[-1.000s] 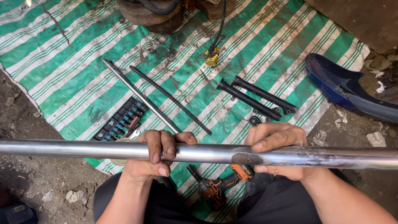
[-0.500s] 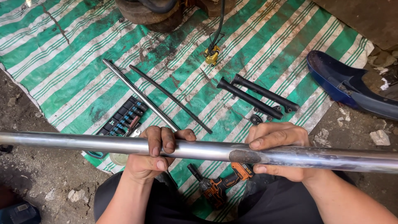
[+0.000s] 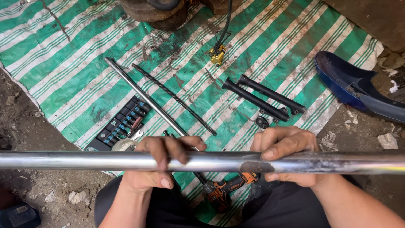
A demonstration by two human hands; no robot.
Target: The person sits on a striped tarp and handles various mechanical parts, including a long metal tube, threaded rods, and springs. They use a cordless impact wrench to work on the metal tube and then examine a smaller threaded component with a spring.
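Note:
I hold a long shiny metal tube [image 3: 76, 161] level across my lap, running from edge to edge of the view. My left hand [image 3: 162, 162] wraps over it near the middle, fingers curled down its front. My right hand [image 3: 287, 154] grips it further right, thumb by a dark greasy patch [image 3: 253, 166]. Below the tube, between my knees, lies an orange and black power tool [image 3: 223, 192].
A green and white striped tarp [image 3: 84, 71] covers the ground. On it lie a thin steel rod [image 3: 143, 97], a long coil spring [image 3: 175, 99], two black fork legs [image 3: 263, 97], a black socket set [image 3: 120, 124] and a gold brake caliper [image 3: 217, 55]. A blue fender [image 3: 358, 90] is at right.
The tube and both hands sit slightly lower and more level in the view than a second ago. My grip on it is unchanged.

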